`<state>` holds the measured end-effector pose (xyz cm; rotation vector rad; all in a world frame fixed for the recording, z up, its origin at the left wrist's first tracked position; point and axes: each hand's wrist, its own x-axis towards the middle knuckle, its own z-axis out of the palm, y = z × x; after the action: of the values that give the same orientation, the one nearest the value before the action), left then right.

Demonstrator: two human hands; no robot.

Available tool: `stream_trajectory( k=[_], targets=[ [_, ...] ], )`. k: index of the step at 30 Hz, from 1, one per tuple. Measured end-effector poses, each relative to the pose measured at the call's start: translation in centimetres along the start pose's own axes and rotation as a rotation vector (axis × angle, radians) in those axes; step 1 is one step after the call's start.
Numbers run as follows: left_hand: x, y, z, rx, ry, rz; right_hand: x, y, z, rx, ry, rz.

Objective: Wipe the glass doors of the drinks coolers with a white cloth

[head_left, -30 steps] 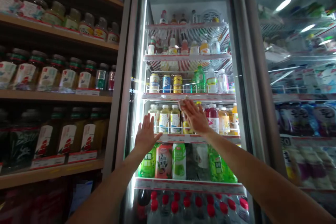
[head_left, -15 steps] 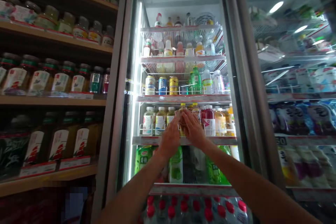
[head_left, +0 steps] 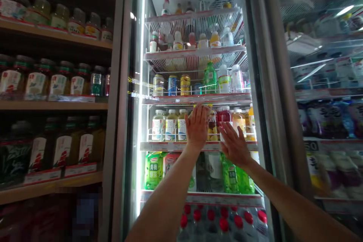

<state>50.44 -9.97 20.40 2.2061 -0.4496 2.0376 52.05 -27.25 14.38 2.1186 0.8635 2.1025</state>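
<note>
My left hand [head_left: 197,126] is raised flat against the glass door of a lit drinks fridge, fingers pointing up and close together. A thin pale cloth [head_left: 208,111] seems pressed under its fingers; most of it is hidden. Lower and to the right, my right hand [head_left: 235,146] is open, its fingers apart and nothing in them. Whether it touches the glass I cannot tell. Behind the hands stand tea bottles [head_left: 170,125], red drink bottles [head_left: 225,115] and green drink bottles [head_left: 230,174] on the fridge shelves.
Wooden shelves with bottled drinks [head_left: 64,83] stand at the left. The fridge's metal door frame [head_left: 262,83] runs up the right side, with another glass-fronted fridge [head_left: 326,121] beyond it. Red-capped bottles [head_left: 224,225] fill the bottom.
The hands were together on the pale cloth; my right hand has moved away down and right, fingers spreading. My left hand has slid slightly up and right. The view has shifted a little.
</note>
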Motion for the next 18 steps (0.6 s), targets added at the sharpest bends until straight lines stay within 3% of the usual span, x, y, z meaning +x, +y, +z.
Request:
stream_trajectory(
  k=[2, 4, 6, 8, 9, 10, 12, 14, 16, 18],
  targets=[
    [-0.7, -4.2, -1.4, 0.070, -0.003, -0.044, -0.1, 0.7, -0.2, -0.021, -0.006, 0.020],
    [-1.3, -8.8, -3.1, 0.150, 0.060, -0.186, -0.3, 1.4, -0.4, -0.058, 0.017, 0.071],
    [-1.5, -11.7, -4.3, 0.205, 0.170, -0.365, -0.5, 2.1, -0.5, -0.090, 0.046, 0.121],
    [-1.6, -11.8, -4.4, 0.219, 0.213, -0.431, -0.6, 2.4, -0.4, -0.111, 0.061, 0.138],
    [-1.6, -10.7, -3.9, 0.210, 0.187, -0.378, -0.6, 2.5, -0.4, -0.117, 0.061, 0.136],
    [-1.6, -9.2, -3.3, 0.195, 0.143, -0.293, -0.7, 2.5, -0.3, -0.120, 0.061, 0.130],
    [-1.6, -6.0, -1.9, 0.141, -0.016, 0.067, -0.7, 2.6, -0.2, -0.120, 0.063, 0.120],
    [-1.5, -4.4, -1.2, 0.115, -0.083, 0.268, -0.8, 2.6, -0.2, -0.114, 0.065, 0.114],
    [-1.3, -5.6, -1.7, 0.136, -0.072, 0.257, -0.9, 2.7, -0.1, -0.111, 0.064, 0.109],
    [-1.3, -8.5, -3.0, 0.192, 0.014, 0.051, -0.9, 2.6, 0.0, -0.116, 0.072, 0.114]
  ],
)
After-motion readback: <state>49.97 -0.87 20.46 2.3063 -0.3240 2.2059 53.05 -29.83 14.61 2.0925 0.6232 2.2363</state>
